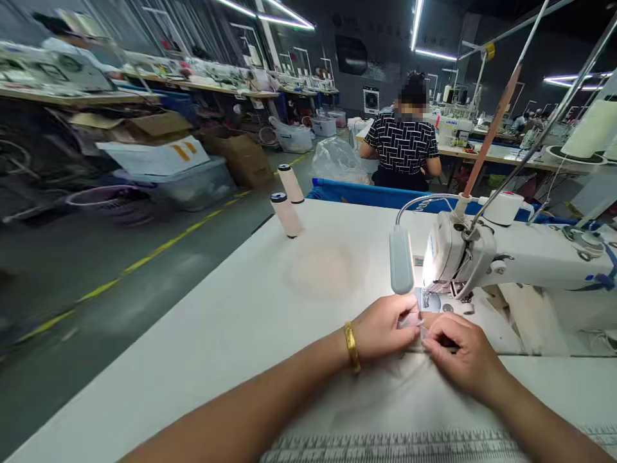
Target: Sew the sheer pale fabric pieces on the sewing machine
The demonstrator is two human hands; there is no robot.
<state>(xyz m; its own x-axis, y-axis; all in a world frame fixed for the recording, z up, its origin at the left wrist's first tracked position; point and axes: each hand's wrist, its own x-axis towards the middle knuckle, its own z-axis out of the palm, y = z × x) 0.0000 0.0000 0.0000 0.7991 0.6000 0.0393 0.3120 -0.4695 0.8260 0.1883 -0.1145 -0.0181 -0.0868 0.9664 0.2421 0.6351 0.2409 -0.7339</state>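
Observation:
My left hand (383,329), with a gold bangle (352,347) on the wrist, pinches a small pale piece of fabric (413,321) just in front of the needle of the white sewing machine (511,257). My right hand (463,357) meets it from the right, fingers curled and pinching the same piece. Both hands rest on white cloth (385,399) spread over the table. The machine's small lamp (401,260) hangs directly above my left hand and lights the needle plate.
Two pinkish thread cones (288,202) stand at the far edge of the white table (231,321). A person in a black-and-white patterned top (405,148) sits at another station beyond a blue bin (366,193). Boxes and tubs line the grey aisle on the left.

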